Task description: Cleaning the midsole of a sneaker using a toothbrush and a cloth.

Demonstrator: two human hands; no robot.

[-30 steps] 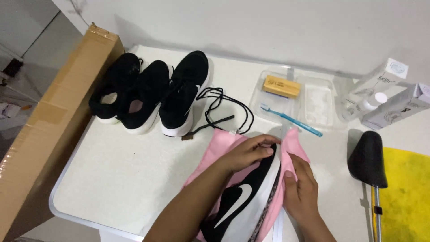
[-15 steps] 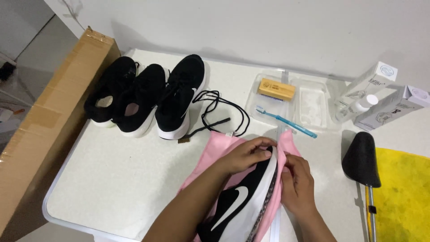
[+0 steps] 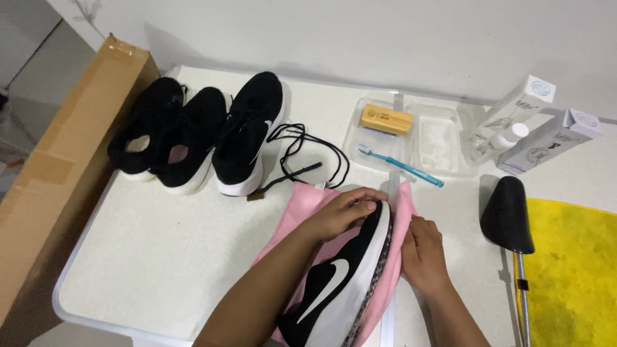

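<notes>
White tabletop [image 3: 167,257] is carrying everything, and the black sneaker [image 3: 344,283] is lying on its side on a pink cloth [image 3: 302,209] near the front edge. Left hand [image 3: 344,212] is curling over the sneaker's toe, fingers closed on it, forearm reaching in from below. Right hand [image 3: 423,254] is pressing the cloth against the sole side, fingers pinched on the fabric. Wiping well probably means bracing the toe firmly while the cloth hand is working along the sole. Beyond the sneaker, three black shoes [image 3: 193,138], a loose lace [image 3: 308,151] and a blue toothbrush [image 3: 402,166] are lying.
</notes>
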